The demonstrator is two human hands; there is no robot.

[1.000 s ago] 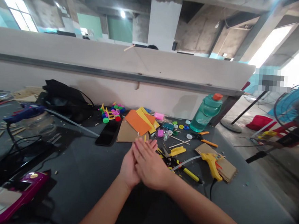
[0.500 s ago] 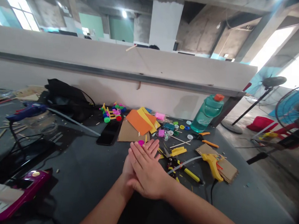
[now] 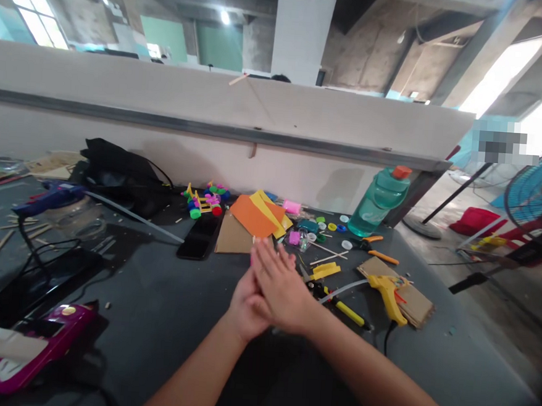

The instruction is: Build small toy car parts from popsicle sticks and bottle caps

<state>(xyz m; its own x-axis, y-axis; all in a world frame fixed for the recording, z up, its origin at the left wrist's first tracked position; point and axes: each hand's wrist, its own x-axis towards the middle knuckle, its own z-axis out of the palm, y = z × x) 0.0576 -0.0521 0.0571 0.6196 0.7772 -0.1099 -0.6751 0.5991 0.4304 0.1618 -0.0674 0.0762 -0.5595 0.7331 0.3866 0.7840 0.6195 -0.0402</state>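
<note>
My right hand (image 3: 282,285) lies across my left hand (image 3: 244,306), palm against palm, above the dark table. The right fingers are stretched out and close together. Beneath them the left hand is largely covered; a few of its fingertips show past the right fingers. Whether anything sits between the palms is hidden. Just beyond the fingers are a piece of brown cardboard (image 3: 234,236) and an orange sheet (image 3: 256,214). To the right of the hands lie a yellow-handled tool (image 3: 350,312) and a yellow strip (image 3: 326,270).
A yellow glue gun (image 3: 388,294) rests on cardboard at right, near orange-handled pliers (image 3: 383,256) and a green bottle (image 3: 379,201). Left are a phone (image 3: 198,237), a small toy car (image 3: 203,202), a blue glue gun (image 3: 55,199) and a magenta device (image 3: 37,354).
The joined hands have shifted slightly up and right, and turned against each other. More of the left hand's palm side shows, while its fingers are more covered.
</note>
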